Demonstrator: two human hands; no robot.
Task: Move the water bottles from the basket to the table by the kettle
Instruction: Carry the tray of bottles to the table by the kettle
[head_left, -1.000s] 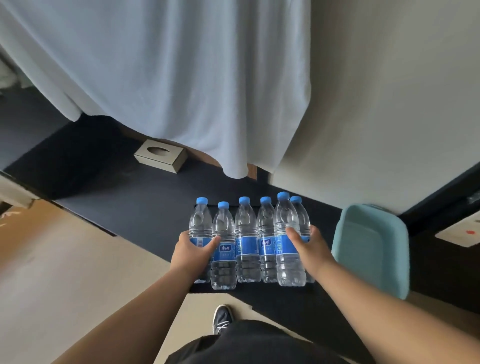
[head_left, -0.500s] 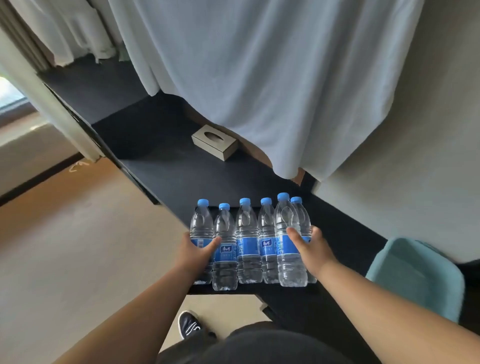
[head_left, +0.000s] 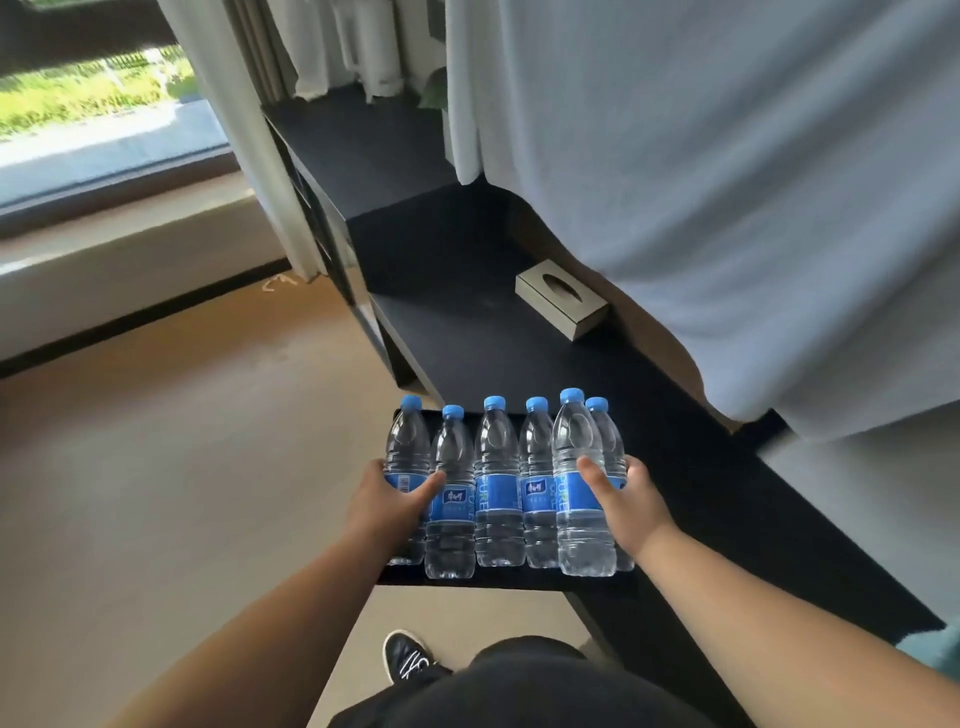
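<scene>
Fingers (head_left: 379, 475) of the left hand (head_left: 387, 501) are curled round the outermost bottle at one end of a row of six water bottles (head_left: 498, 488), with the thumb laid across onto its neighbour. At the other end the right hand (head_left: 631, 501) is clamped on likewise, its thumb pressed on the front bottle's label and its other fingers hidden behind the outer bottle.

The row is thus squeezed between the two hands, and neither hand is nearer, since both are in contact. Each bottle is held upright, cap up, while the row's long axis runs straight from one palm to the other. A dark flat panel (head_left: 519, 579) is seen under the bases; whether the bottles stand on it cannot be told.

Beyond the fingertips and toward the right thumb's side the black table (head_left: 467, 353) is laid out, with a tissue box (head_left: 563, 306) on it well past the caps and a white cloth (head_left: 727, 208) hung above. No kettle is shown, so the setting-down spot is judged to lie further along that surface.

Blue caps and blue labels are carried by all six. "PURE" can be read running vertically on two labels, while the white logo patches on others are too small to be read.
</scene>
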